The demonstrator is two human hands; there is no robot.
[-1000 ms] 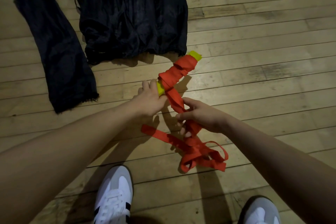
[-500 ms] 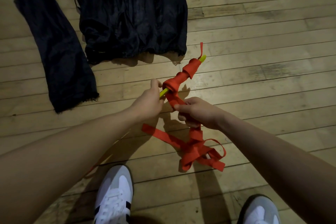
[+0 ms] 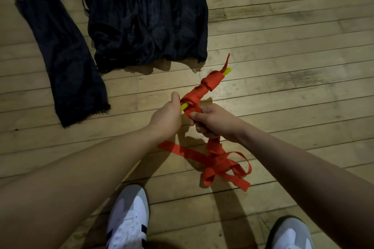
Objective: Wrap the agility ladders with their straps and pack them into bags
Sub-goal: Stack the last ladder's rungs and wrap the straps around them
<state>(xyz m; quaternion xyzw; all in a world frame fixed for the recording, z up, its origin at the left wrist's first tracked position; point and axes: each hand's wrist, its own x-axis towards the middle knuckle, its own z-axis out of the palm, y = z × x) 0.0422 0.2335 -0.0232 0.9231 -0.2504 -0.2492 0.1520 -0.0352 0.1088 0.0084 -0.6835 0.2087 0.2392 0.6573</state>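
The left hand (image 3: 166, 116) grips the near end of the yellow ladder bundle (image 3: 204, 89), thumb now raised, while the right hand (image 3: 212, 122) pinches the red strap (image 3: 217, 160) closer under the bundle than half a second ago. The bundle points toward one o'clock, tilted slightly steeper than before, above the wooden floor (image 3: 293, 50). The black bags (image 3: 141, 16) lie unmoved at eleven o'clock; loose strap trails toward five o'clock.

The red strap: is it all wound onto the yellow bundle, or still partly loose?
Partly loose. The red strap wraps the yellow rungs, but a tangle lies on the floor below the right hand.
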